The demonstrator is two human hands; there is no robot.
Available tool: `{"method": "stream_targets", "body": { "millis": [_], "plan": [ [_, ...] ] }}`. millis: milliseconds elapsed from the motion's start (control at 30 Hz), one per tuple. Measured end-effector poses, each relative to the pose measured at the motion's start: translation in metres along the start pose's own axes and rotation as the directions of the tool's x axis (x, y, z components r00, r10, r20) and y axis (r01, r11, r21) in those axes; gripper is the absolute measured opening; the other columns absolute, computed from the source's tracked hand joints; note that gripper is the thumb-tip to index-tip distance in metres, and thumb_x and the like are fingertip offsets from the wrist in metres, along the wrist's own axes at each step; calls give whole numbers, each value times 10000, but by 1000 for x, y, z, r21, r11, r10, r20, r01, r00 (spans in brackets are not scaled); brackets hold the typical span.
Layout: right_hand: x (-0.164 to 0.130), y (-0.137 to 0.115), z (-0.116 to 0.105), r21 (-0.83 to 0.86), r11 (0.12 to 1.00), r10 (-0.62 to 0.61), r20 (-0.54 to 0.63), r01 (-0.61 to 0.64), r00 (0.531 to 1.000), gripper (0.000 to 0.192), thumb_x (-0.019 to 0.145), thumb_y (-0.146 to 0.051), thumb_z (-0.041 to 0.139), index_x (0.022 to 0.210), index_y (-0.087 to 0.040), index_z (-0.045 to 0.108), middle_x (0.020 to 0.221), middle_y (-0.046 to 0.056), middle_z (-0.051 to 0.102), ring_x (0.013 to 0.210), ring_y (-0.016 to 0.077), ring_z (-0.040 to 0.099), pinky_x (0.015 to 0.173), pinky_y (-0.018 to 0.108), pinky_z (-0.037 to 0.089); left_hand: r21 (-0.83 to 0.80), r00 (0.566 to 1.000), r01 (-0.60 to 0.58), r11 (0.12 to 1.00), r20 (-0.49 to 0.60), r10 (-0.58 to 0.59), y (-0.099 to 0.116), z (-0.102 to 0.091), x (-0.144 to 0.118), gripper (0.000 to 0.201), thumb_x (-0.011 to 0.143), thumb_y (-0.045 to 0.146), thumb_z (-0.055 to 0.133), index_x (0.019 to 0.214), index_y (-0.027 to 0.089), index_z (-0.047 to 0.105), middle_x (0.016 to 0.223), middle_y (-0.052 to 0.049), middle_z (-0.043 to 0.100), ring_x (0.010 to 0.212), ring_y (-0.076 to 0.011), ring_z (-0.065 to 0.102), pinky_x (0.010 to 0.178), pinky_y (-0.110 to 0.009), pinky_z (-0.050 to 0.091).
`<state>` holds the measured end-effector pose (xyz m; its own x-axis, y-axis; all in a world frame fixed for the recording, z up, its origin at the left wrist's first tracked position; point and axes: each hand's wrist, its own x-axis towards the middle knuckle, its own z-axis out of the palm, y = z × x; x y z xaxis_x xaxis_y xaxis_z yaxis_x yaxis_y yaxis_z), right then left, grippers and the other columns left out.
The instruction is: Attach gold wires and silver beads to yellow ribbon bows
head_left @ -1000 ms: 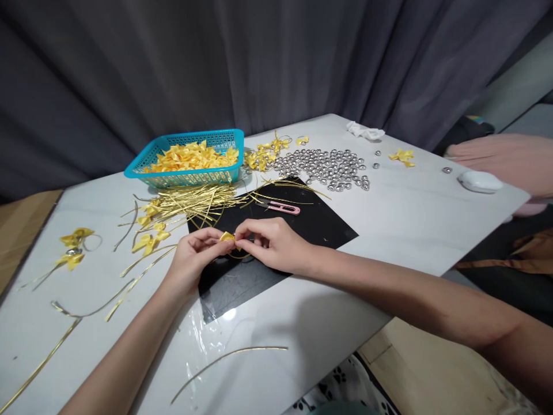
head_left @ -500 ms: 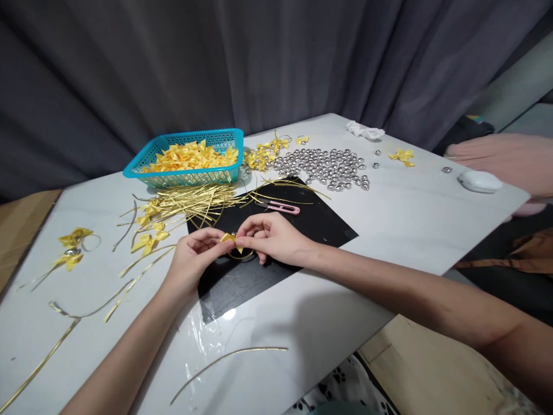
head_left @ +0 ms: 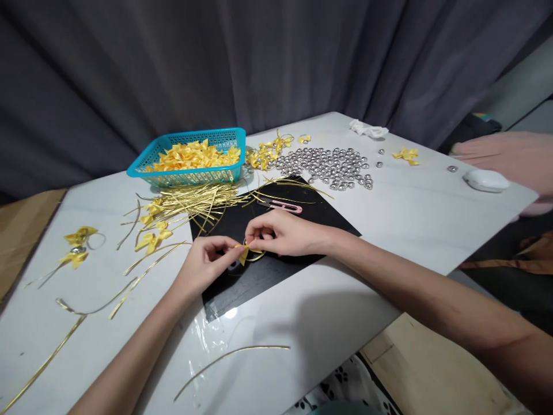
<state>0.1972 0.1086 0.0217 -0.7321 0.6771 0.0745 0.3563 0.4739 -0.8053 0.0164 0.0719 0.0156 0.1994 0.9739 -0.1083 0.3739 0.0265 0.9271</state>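
Observation:
Over the black mat (head_left: pixel 259 288), both hands meet at a small yellow ribbon bow (head_left: pixel 243 255). My left hand (head_left: pixel 211 259) pinches the bow between thumb and fingertips. From the other side, my right hand (head_left: pixel 285 233) has its thumb and index finger closed at the bow's right edge, where a gold twist tie (head_left: pixel 257 257) curves in a loop. The fingers partly hide the bow and the tie. A pink-handled cutter (head_left: pixel 283 206) lies on the mat just beyond my right hand.
A blue basket (head_left: pixel 185 178) of yellow bows stands at the back left, with a pile of gold twist ties (head_left: pixel 194 202) before it. Silver heart-shaped beads (head_left: pixel 328 167) spread behind the mat. Finished-looking bows (head_left: pixel 78 248) lie left. A white computer mouse (head_left: pixel 486 180) sits far right.
Both hands have shifted slightly right with the bow. The bow now hangs tilted between the fingertips, and the gold loop shows more to its right.

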Motion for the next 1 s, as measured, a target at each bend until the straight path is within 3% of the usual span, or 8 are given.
{"method": "stream_targets", "body": {
  "millis": [167, 333, 533, 667, 767, 867, 1000],
  "plan": [
    [-1, -4, 2, 2, 999, 47, -7, -47, 999, 28, 767, -95, 600, 746, -90, 618, 547, -50, 516, 471, 32, 409, 467, 158, 315, 36, 1000, 14, 999, 3, -14, -4, 0, 0, 222, 596, 365, 696, 545, 152, 662, 476, -6, 563, 432, -101, 444, 417, -211, 301],
    [1, -4, 0, 101, 979, 177, 15, -178, 984, 52, 787, -148, 602, 788, -96, 598, 544, -56, 517, 418, 26, 431, 394, 143, 330, -2, 999, 11, 1000, -33, -11, -6, 1, 1, 203, 594, 349, 702, 562, 152, 663, 464, 7, 551, 438, -96, 446, 424, -202, 311],
    [1, -1, -6, 319, 887, 314, 115, -334, 942, 65, 761, -127, 622, 796, -114, 569, 587, -44, 561, 454, 39, 483, 381, 143, 431, -27, 997, 10, 1000, -78, -12, -7, 0, 2, 185, 581, 333, 711, 553, 153, 673, 445, 1, 559, 435, -99, 453, 421, -203, 315],
    [0, 1, -5, 397, 823, 390, 127, -408, 912, 93, 768, -153, 629, 740, -121, 547, 565, -44, 585, 374, 22, 431, 386, 164, 429, -21, 996, -7, 1000, -93, 5, -9, -1, 2, 185, 595, 336, 706, 552, 158, 676, 442, 3, 548, 423, -96, 442, 410, -202, 315],
    [1, 4, -3, 389, 859, 338, 56, -332, 939, 110, 769, -172, 635, 833, -124, 559, 584, -48, 579, 377, 22, 431, 388, 159, 396, -11, 997, -8, 1000, -74, 7, -10, -1, 2, 190, 601, 342, 704, 559, 158, 683, 448, 2, 551, 425, -96, 444, 409, -199, 319],
    [1, 5, -2, 248, 963, 125, -82, -101, 989, 182, 755, -160, 649, 921, -122, 582, 636, -49, 558, 423, 19, 417, 408, 153, 337, -13, 998, 4, 1000, -61, -5, -9, -2, 3, 192, 593, 344, 702, 546, 160, 675, 437, 6, 543, 421, -96, 442, 407, -198, 316],
    [0, 4, -3, 13, 996, -90, -82, 91, 993, 50, 765, -131, 629, 800, -106, 653, 642, -26, 571, 523, 37, 419, 501, 170, 334, -11, 999, 7, 1000, -40, -7, -8, -2, 3, 188, 597, 339, 697, 541, 161, 668, 443, 5, 546, 428, -94, 441, 415, -197, 316]
  ]
}}
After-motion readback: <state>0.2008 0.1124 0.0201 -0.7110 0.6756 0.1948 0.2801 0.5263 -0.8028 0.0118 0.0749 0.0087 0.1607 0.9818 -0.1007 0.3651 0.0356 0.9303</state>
